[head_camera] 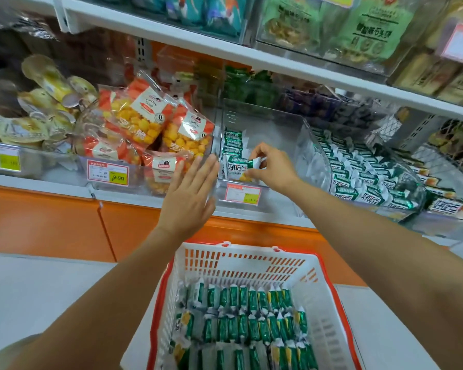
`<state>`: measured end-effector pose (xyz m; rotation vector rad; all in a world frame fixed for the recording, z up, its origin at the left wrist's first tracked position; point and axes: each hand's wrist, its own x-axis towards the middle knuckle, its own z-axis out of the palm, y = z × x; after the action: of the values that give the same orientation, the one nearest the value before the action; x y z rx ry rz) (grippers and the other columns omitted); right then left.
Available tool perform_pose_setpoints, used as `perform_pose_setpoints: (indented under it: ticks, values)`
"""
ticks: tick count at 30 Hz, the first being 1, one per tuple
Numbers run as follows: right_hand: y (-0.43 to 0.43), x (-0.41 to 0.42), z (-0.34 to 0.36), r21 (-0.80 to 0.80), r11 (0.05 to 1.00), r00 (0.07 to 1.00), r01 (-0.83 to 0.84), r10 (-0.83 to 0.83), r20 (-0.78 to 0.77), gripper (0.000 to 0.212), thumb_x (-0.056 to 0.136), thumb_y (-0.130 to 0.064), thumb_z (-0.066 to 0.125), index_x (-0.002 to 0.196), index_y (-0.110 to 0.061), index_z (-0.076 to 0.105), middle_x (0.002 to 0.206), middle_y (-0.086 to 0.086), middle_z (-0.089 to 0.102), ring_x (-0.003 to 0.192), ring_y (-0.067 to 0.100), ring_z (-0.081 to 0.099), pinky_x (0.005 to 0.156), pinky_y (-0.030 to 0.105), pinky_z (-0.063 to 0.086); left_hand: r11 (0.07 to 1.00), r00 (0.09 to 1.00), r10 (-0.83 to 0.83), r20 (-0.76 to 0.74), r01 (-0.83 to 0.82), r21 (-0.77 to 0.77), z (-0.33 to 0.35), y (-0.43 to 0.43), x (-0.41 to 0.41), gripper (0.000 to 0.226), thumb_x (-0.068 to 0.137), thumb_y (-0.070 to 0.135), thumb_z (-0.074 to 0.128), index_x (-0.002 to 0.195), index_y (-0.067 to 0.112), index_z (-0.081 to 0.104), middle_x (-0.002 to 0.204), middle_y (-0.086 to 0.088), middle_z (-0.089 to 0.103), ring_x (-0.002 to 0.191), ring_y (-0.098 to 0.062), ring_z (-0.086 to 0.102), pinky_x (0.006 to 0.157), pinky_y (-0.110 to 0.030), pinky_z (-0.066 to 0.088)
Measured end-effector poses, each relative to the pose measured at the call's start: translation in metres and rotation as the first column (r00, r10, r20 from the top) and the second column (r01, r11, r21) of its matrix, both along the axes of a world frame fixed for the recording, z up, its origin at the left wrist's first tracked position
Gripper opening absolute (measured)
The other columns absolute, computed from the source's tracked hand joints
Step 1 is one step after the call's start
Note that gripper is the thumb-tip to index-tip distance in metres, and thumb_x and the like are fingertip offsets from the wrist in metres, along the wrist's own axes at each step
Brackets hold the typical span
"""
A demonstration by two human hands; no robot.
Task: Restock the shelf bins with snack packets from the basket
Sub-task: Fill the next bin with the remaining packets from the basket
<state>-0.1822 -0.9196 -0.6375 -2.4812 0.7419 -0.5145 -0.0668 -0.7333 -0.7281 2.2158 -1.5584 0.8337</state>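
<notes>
Packets (231,141) stood in the clear bin (273,124), and the right hand (271,168) pinched one more packet (238,166) at its front while the left hand (190,193) was flat and wide beside it. I think this was the putting-in step. Next it needed setting down neatly, then more from the white basket (247,265) on the pale floor (51,289).

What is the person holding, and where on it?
The right hand pinches a green snack packet by one end. The left hand holds nothing.

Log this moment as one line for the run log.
right hand: pinches green packet inside clear bin | left hand: open, at bin front | basket: holds more packets
</notes>
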Motion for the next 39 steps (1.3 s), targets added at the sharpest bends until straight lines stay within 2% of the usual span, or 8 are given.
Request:
perform_pose_setpoints:
  ticks: [2, 7, 11, 15, 23, 29, 35, 39]
  values:
    - [-0.007, 0.01, -0.006, 0.013, 1.0, 0.998, 0.017, -0.016, -0.057, 0.033, 0.072, -0.015, 0.085, 0.086, -0.019, 0.056, 0.085, -0.005, 0.061, 0.064, 0.004, 0.051, 0.059, 0.018, 0.041, 0.999, 0.999, -0.018, 0.031, 0.019, -0.035, -0.006, -0.003, 0.006, 0.069, 0.096, 0.036, 0.039, 0.156, 0.012, 0.012, 0.163, -0.007, 0.015, 0.151, -0.025, 0.015, 0.121, -0.052, 0.013]
    - [-0.018, 0.033, -0.019, -0.005, 1.0, 0.978, 0.01, -0.011, -0.207, 0.037, 0.064, -0.015, 0.09, 0.074, -0.022, 0.055, 0.086, 0.0, 0.061, 0.072, 0.018, 0.056, 0.072, 0.036, 0.05, 0.991, 0.996, -0.032, 0.089, 0.043, -0.124, -0.02, -0.012, 0.014, 0.069, 0.094, 0.035, 0.043, 0.155, 0.011, 0.02, 0.162, -0.007, 0.022, 0.147, -0.026, 0.026, 0.12, -0.052, 0.012]
    - [-0.019, 0.044, -0.023, -0.019, 1.0, 0.961, -0.012, 0.006, -0.277, 0.038, 0.066, -0.011, 0.087, 0.067, -0.023, 0.052, 0.073, -0.007, 0.056, 0.068, 0.015, 0.052, 0.074, 0.038, 0.05, 0.98, 0.992, -0.039, 0.118, 0.061, -0.19, -0.026, -0.017, 0.019, 0.069, 0.093, 0.034, 0.049, 0.154, 0.011, 0.026, 0.161, -0.006, 0.025, 0.143, -0.025, 0.031, 0.121, -0.049, 0.009]
    - [-0.021, 0.047, -0.025, -0.021, 1.0, 0.961, -0.011, 0.004, -0.277, 0.036, 0.066, -0.009, 0.087, 0.067, -0.019, 0.053, 0.074, 0.0, 0.058, 0.067, 0.017, 0.052, 0.073, 0.04, 0.05, 0.972, 0.992, -0.027, 0.125, 0.055, -0.227, -0.029, -0.021, 0.019, 0.067, 0.093, 0.034, 0.048, 0.154, 0.011, 0.029, 0.16, -0.006, 0.028, 0.142, -0.024, 0.032, 0.121, -0.048, 0.007]
    - [-0.016, 0.041, -0.022, 0.05, 0.999, 0.965, 0.007, 0.007, -0.262, 0.029, 0.069, -0.009, 0.085, 0.086, -0.013, 0.061, 0.079, -0.006, 0.059, 0.069, 0.011, 0.054, 0.065, 0.024, 0.044, 0.989, 0.996, -0.002, 0.092, 0.016, -0.145, -0.024, -0.016, 0.014, 0.068, 0.095, 0.035, 0.046, 0.155, 0.012, 0.024, 0.162, -0.006, 0.021, 0.144, -0.027, 0.029, 0.121, -0.05, 0.007]
    - [-0.014, 0.029, -0.009, 0.14, 0.989, 0.988, 0.043, -0.021, -0.155, 0.032, 0.066, -0.008, 0.088, 0.086, -0.014, 0.064, 0.085, 0.001, 0.061, 0.075, 0.017, 0.058, 0.08, 0.036, 0.052, 0.999, 0.998, 0.034, 0.05, -0.033, -0.018, -0.01, -0.005, 0.004, 0.075, 0.092, 0.033, 0.048, 0.157, 0.011, 0.017, 0.164, -0.006, 0.016, 0.149, -0.027, 0.021, 0.121, -0.053, 0.01]
    - [0.013, 0.002, 0.009, 0.115, 0.992, 0.997, -0.048, 0.041, 0.058, 0.024, 0.075, -0.009, 0.082, 0.093, -0.011, 0.067, 0.084, 0.002, 0.063, 0.074, 0.011, 0.058, 0.069, 0.015, 0.048, 0.989, 0.994, 0.102, -0.037, -0.097, 0.11, 0.01, 0.006, -0.017, 0.081, 0.085, 0.025, 0.06, 0.155, 0.009, 0.023, 0.163, -0.009, 0.019, 0.15, -0.028, 0.016, 0.121, -0.051, 0.011]
    - [0.041, -0.023, 0.002, 0.089, 0.981, 0.97, -0.17, 0.151, 0.189, 0.014, 0.082, -0.007, 0.075, 0.093, -0.012, 0.068, 0.08, 0.0, 0.064, 0.074, 0.011, 0.059, 0.072, 0.02, 0.05, 0.981, 0.987, 0.131, -0.093, -0.116, 0.153, 0.009, 0.019, -0.039, 0.079, 0.079, 0.023, 0.067, 0.15, 0.007, 0.035, 0.158, -0.014, 0.03, 0.146, -0.032, 0.028, 0.119, -0.05, 0.016]
